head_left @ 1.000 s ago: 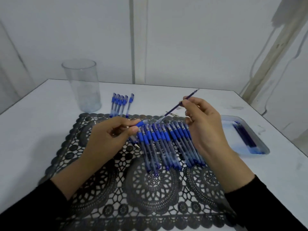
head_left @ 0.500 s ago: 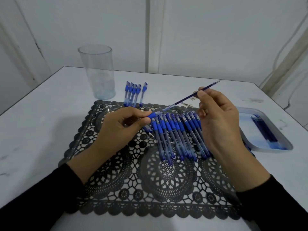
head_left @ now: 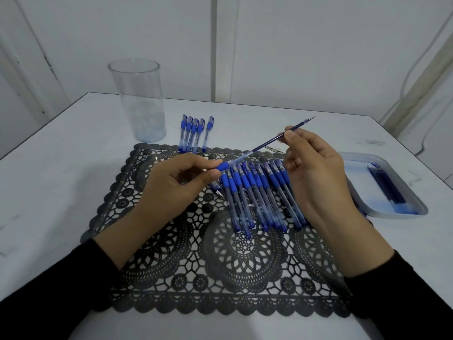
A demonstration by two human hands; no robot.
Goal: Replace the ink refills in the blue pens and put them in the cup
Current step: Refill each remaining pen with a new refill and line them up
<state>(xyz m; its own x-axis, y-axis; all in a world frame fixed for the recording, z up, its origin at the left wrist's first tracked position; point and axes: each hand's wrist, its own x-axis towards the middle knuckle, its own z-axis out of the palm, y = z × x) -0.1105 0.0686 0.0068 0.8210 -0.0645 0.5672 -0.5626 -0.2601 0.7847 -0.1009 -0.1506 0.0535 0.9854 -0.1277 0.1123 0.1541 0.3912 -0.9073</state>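
Refill (head_left: 269,142): partly inside pen barrel (head_left: 236,160), above the mat (head_left: 245,266); pinched in right grip (head_left: 316,175). Left grip (head_left: 171,190) curled round pen barrel. Cup (head_left: 138,101): upright on bench (head_left: 73,168), far left.

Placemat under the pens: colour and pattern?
Black placemat, lace-like openwork with round medallions and a scalloped edge. Head view shows it best.

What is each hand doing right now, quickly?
Left hand: holds the blue pen barrel by its grip.
Right hand: pinches the ink refill near its tip.
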